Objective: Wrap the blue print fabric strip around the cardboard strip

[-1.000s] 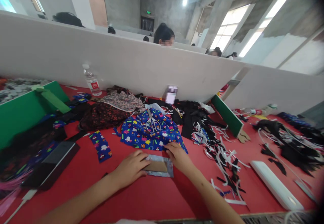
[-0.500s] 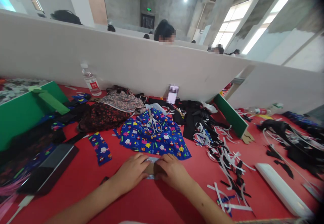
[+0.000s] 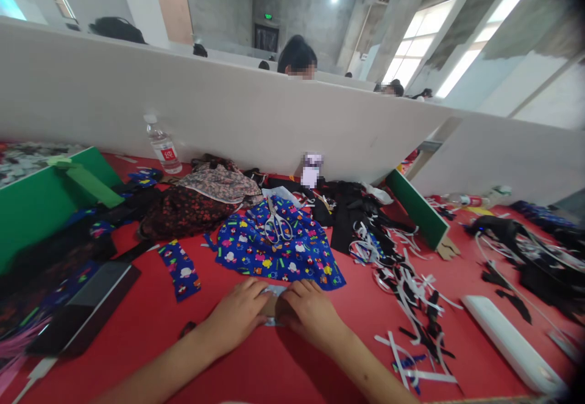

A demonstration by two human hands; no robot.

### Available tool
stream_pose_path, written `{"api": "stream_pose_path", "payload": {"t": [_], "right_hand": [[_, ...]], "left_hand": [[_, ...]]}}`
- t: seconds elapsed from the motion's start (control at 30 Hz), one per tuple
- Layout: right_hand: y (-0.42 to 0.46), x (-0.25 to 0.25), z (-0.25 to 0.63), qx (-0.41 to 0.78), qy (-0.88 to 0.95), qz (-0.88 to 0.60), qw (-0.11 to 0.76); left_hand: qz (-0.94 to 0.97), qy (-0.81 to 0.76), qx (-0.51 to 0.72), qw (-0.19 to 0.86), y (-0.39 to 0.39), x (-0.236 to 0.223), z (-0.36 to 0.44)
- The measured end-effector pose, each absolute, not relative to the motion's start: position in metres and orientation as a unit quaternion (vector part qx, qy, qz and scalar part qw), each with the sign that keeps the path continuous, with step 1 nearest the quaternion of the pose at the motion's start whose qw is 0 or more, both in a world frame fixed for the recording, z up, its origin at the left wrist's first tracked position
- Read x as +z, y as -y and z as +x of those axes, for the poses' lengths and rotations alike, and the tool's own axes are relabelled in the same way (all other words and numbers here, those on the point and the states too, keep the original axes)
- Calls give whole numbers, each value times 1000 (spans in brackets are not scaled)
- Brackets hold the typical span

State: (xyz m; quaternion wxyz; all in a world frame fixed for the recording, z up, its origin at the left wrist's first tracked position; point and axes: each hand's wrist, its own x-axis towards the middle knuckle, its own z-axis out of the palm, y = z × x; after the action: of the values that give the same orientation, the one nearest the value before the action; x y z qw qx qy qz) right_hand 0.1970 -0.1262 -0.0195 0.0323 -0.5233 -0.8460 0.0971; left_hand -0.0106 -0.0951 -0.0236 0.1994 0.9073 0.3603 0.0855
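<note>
Close in front of me, my left hand (image 3: 241,310) and my right hand (image 3: 309,311) grip the two ends of a small flat brown piece (image 3: 272,305). Pale, bluish-white patterned material shows along its top and bottom edges; its ends are hidden under my fingers. Fingers and thumbs of both hands are closed on it, low over the red table. Just beyond my fingertips lies a blue cartoon-print cloth (image 3: 283,261), with metal scissors (image 3: 278,227) resting on top. A narrow strip of the same print (image 3: 181,270) lies to the left.
A phone (image 3: 312,170) leans on the white partition (image 3: 228,105). Dark floral cloth (image 3: 183,209) and a water bottle (image 3: 164,148) stand back left. Black and white scraps (image 3: 406,288) are strewn right, near a white oblong case (image 3: 512,343). A black device (image 3: 85,309) with a cable lies left.
Almost nothing differs. Both hands hold the brown piece in nearly the same place, and the view has shifted only slightly.
</note>
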Motion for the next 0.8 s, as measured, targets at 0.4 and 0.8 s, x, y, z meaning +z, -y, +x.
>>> {"api": "stream_pose_path", "payload": {"t": [0.4, 0.8], "right_hand": [[125, -15, 196, 98, 847, -523, 16], [127, -18, 196, 92, 847, -523, 25]], "left_hand": [[903, -370, 71, 206, 95, -21, -10], [907, -349, 71, 222, 89, -27, -16]]}}
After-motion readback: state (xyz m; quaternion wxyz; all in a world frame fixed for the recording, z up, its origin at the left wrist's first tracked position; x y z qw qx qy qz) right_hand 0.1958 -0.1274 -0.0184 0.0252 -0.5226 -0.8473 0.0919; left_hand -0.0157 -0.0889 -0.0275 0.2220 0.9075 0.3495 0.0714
